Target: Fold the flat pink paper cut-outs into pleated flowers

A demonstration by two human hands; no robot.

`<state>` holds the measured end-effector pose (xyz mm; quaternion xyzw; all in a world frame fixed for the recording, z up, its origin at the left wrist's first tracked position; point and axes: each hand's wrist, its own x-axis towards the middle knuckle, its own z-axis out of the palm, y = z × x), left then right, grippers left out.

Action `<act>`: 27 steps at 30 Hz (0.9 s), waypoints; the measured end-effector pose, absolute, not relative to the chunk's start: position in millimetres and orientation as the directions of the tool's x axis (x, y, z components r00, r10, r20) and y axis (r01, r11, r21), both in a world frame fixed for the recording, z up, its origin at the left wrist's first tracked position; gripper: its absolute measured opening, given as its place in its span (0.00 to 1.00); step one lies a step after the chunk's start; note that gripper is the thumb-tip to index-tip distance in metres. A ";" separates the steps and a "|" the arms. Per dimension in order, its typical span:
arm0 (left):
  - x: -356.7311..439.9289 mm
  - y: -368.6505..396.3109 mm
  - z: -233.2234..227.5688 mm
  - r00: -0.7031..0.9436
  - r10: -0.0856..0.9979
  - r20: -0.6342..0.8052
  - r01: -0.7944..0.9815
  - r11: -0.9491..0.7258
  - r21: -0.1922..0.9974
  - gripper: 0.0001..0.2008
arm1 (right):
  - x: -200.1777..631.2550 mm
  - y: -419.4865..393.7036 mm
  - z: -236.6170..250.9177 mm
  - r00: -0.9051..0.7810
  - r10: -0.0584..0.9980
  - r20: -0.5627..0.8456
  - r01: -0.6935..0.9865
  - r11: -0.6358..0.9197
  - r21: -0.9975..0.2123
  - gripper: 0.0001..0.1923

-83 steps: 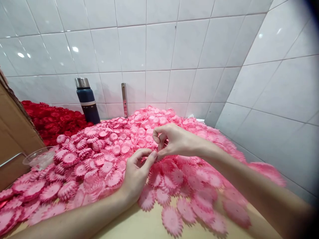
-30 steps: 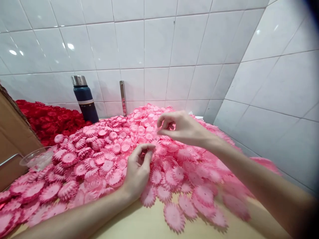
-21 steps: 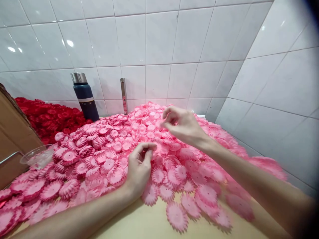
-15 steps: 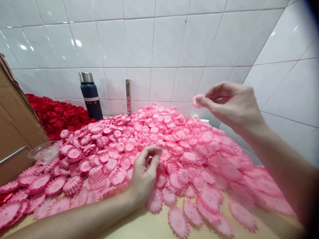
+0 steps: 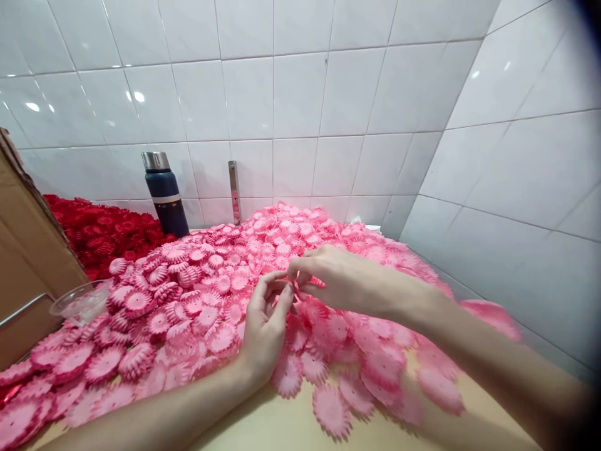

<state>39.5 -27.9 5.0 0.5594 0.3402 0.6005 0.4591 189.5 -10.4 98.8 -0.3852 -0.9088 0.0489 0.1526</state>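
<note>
Head view. The right hand (image 5: 342,282) is returning to the centre of the frame: half a second ago it was lifted toward the upper right, pinching a single pink petal disc against the tiled wall; now it is lowered onto the pink petal pile (image 5: 225,294), its thumb and forefinger closed together at the point where they are meeting the left fingertips. Whether a disc is caught in that pinch cannot be told, since the fingers are hiding it.

The left hand (image 5: 265,329) is keeping its place at centre, heel resting on the pile, thumb and forefinger curled into a loose pinch with only a small gap between them. The lifted disc is no longer visible in the air, so one piece appears to be dealt with and the hands are meeting again over the heap, seemingly for the next.

At upper left, a dark flask (image 5: 164,191) is standing beside the red petal pile (image 5: 103,232); a clear plastic cup (image 5: 79,300) is lying at left.
</note>
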 end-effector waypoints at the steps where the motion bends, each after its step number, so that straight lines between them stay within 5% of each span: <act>1: 39.3 -28.1 5.8 0.057 0.929 0.365 -0.167 -0.351 0.921 0.08 | 190.4 -10.9 93.0 -0.641 0.714 0.282 0.684 0.698 -0.214 0.07; 5: 38.2 -29.1 7.0 0.141 0.917 0.373 -0.156 -0.351 0.923 0.10 | 197.4 -18.9 70.8 -0.530 0.734 0.424 0.540 0.678 -0.499 0.08; 8: 37.5 -30.1 6.8 0.213 0.906 0.366 -0.139 -0.343 0.929 0.09 | 201.5 -30.6 53.4 -0.423 0.810 0.407 0.336 0.557 -0.759 0.05; 11: 37.4 -31.3 7.3 0.239 0.900 0.365 -0.092 -0.353 0.931 0.09 | 204.0 -41.2 36.5 -0.356 0.863 0.358 0.148 0.430 -0.890 0.06; 19: 36.6 -35.0 8.2 0.304 0.852 0.427 0.020 -0.454 0.891 0.08 | 209.3 -47.8 15.9 -0.155 0.908 0.388 -0.013 0.391 -0.920 0.09; 27: 36.5 -33.3 5.4 0.337 0.812 0.477 -0.064 -0.485 0.872 0.10 | 216.9 -50.8 22.7 -0.274 0.866 0.418 -0.040 0.424 -0.905 0.10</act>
